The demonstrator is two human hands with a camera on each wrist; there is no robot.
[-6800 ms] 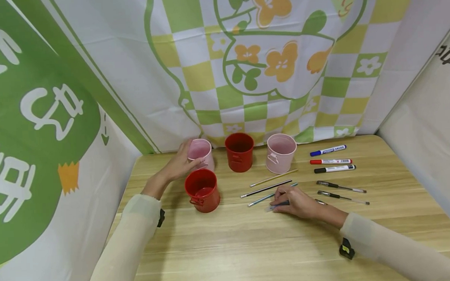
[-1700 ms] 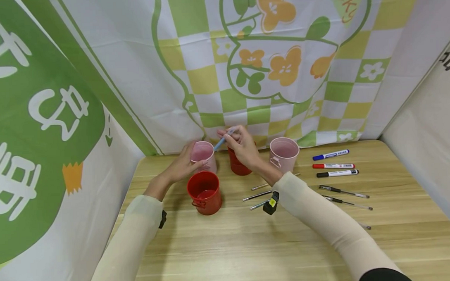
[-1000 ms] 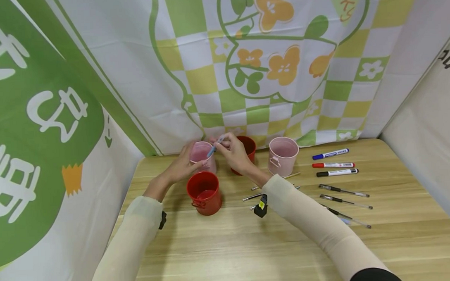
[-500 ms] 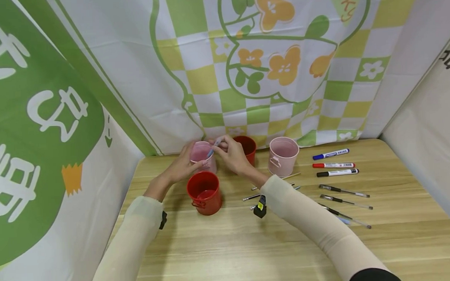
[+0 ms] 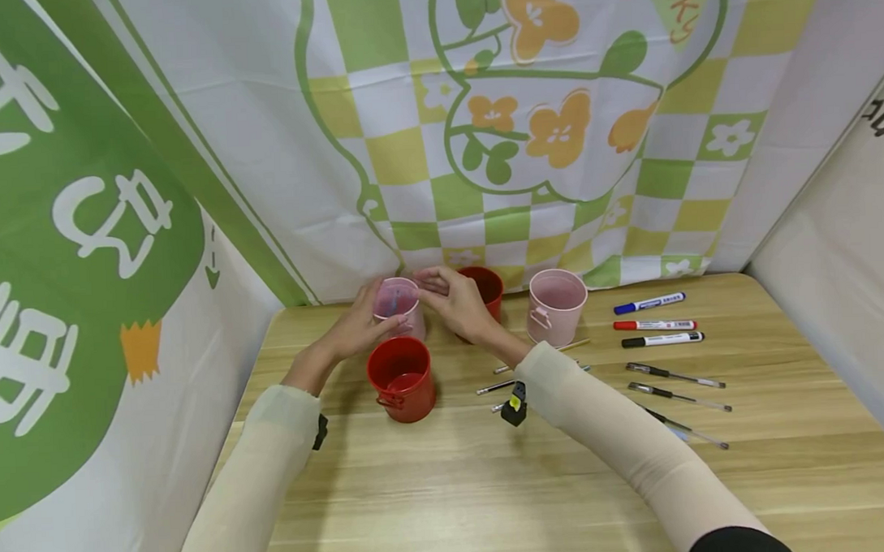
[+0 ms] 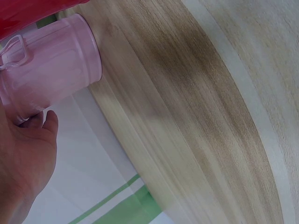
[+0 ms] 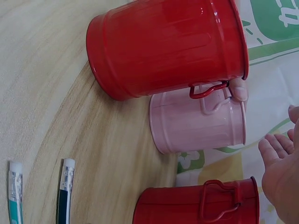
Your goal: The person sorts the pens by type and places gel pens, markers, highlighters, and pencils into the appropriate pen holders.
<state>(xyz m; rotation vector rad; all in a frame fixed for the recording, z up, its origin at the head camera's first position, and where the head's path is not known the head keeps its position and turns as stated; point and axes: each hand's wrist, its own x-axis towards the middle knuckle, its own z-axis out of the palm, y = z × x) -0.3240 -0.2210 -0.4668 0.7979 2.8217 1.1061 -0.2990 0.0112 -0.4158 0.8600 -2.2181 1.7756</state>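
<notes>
At the back left, my left hand [image 5: 356,324] holds the left pink bucket [image 5: 409,319] by its rim, thumb on the near side. The left wrist view shows this pink bucket [image 6: 51,65] with my fingers at its mouth. A slim blue pen [image 5: 396,297] is inside it, mostly hidden by the wall. My right hand [image 5: 458,304] hovers beside the bucket's right rim, fingers loosely extended and holding nothing. In the right wrist view, that hand [image 7: 282,168] is just off the pink bucket's mouth. A red bucket [image 5: 402,380] stands in front of the left hand.
Another red bucket [image 5: 486,289] is partly behind my right hand, with a second pink bucket [image 5: 556,308] to its right. Several pencils [image 5: 495,386] lie under the right forearm. Three markers [image 5: 656,325] and several black gel pens [image 5: 678,394] lie at the right.
Earlier my right hand picked up the blue pen near the pencils and carried it left to the pink bucket. Now it has let go, and the pen is inside. The left hand keeps its hold.
</notes>
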